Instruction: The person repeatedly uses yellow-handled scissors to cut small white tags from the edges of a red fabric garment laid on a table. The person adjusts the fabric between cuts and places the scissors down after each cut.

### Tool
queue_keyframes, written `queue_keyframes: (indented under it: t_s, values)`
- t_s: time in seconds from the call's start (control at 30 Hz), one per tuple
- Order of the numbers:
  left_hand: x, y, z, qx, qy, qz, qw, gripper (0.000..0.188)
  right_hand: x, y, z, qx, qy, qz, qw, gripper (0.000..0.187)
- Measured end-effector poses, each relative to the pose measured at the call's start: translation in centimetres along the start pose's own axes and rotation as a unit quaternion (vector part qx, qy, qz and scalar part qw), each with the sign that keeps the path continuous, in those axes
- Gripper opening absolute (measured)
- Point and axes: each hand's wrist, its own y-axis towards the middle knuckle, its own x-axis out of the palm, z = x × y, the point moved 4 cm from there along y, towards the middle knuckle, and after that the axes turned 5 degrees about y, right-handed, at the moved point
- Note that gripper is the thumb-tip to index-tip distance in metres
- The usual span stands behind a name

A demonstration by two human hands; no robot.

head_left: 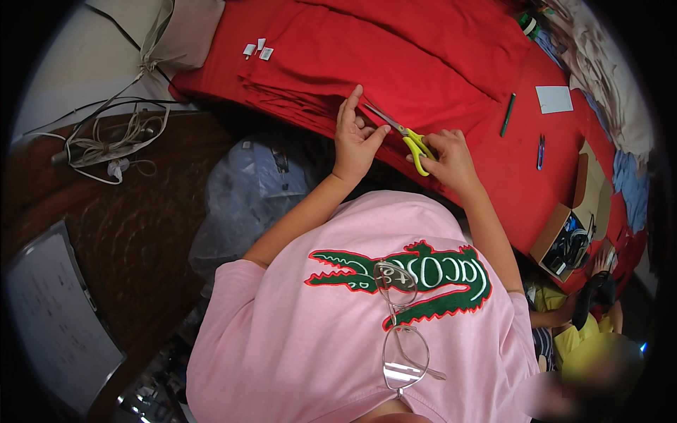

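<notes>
My right hand [453, 161] is closed around the yellow-green handles of a pair of scissors [411, 141]. Their metal blades point up and to the left, over the front edge of a stack of folded red cloth [395, 49]. At that same edge is my left hand [356, 144], just left of the blades. Its index finger stretches upward and its thumb reaches toward the scissors, while the other fingers are partly curled. I see nothing held in it. Several small white labels [266, 53] lie on the cloth, farther left.
On the red-covered table at right lie a green pen [508, 115], a white card [554, 99], blue thread snips [541, 152] and an open cardboard box [553, 236]. A clear plastic bag [236, 190] stands below the left edge. Cables [106, 144] lie at far left; another person [582, 338] sits lower right.
</notes>
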Motion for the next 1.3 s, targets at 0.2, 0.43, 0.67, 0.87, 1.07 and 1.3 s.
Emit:
queue_keyframes:
  t_s: [0.2, 0.43, 0.67, 0.87, 1.07, 1.3]
  values:
    - [-0.4, 0.3, -0.1, 0.024, 0.02, 0.039, 0.999, 0.083, 0.6, -0.3, 0.4, 0.033, 0.015, -0.015, 0.999, 0.028]
    - [-1.7, 1.3, -0.6, 0.012, 0.059, 0.055, 0.997, 0.08, 0.8, 0.6, 0.0, 0.003, 0.002, 0.009, 1.0, 0.037]
    - [-2.0, 1.5, -0.7, -0.015, -0.039, 0.019, 0.999, 0.092, 0.8, 2.4, -1.2, -0.01, -0.005, -0.005, 1.0, 0.041]
    - [-2.6, 1.6, -1.2, -0.018, -0.058, 0.017, 0.998, 0.092, 1.3, 2.8, -1.0, -0.016, -0.011, -0.01, 1.0, 0.036]
    - [-3.4, 2.4, -2.0, 0.005, 0.017, 0.058, 0.998, 0.083, 2.0, 2.6, -0.3, 0.015, 0.02, -0.016, 1.0, 0.027]
    - [-4.1, 3.3, -2.0, -0.022, -0.004, 0.046, 0.999, 0.086, 2.1, 3.2, -1.0, 0.041, -0.02, -0.019, 0.999, 0.037]
